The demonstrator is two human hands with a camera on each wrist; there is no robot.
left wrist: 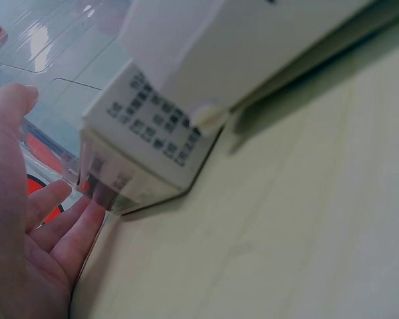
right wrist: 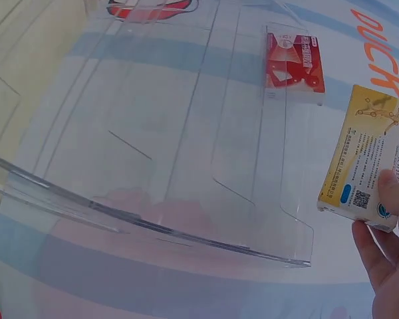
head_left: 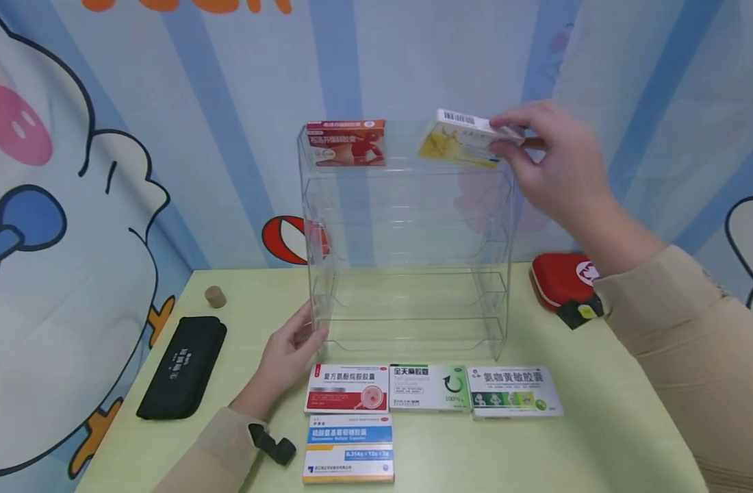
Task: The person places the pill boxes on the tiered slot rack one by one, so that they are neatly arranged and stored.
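Observation:
My right hand (head_left: 552,154) pinches a white and yellow medicine box (head_left: 459,140) between thumb and fingers, tilted over the right part of the top tier of a clear acrylic rack (head_left: 407,332). In the right wrist view, the yellow and white face of that medicine box (right wrist: 362,156) shows beyond the rack's edge. A red medicine box (head_left: 347,145) stands at the left of the top tier. Low on the rack's left side rests my left hand (head_left: 287,352), its fingers extended and thumb apart in the left wrist view.
Before the rack lie a red-white box (head_left: 347,389), a green-white box (head_left: 429,388), a white capsule box (head_left: 515,392) and a blue-white box (head_left: 348,450). At left are a black case (head_left: 182,368) and a small wooden cylinder (head_left: 215,296); a red case (head_left: 561,279) sits at right.

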